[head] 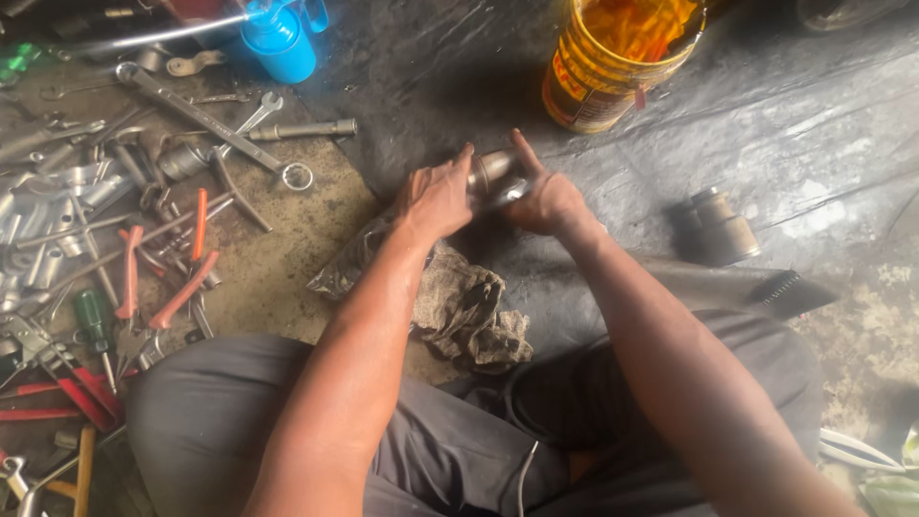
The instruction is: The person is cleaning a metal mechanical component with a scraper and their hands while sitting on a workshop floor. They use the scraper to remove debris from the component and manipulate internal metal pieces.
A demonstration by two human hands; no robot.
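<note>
A shiny metal cylindrical part (492, 172) is held between both hands above a black plastic sheet (814, 124) on the ground. My left hand (436, 198) grips its left end, and a clear plastic bag (349, 263) trails down from under that hand. My right hand (546, 196) holds the right end, with the index finger raised over the part. A dirty crumpled rag (469, 311) lies just below the hands, by my knees.
A yellow bucket (613, 62) of amber liquid stands at the back. A grey metal cylinder (720, 227) lies to the right. Left, several wrenches (211, 124), orange-handled pliers (163, 273) and a green screwdriver (94, 321) cover the ground, and a blue can (278, 38) stands behind them.
</note>
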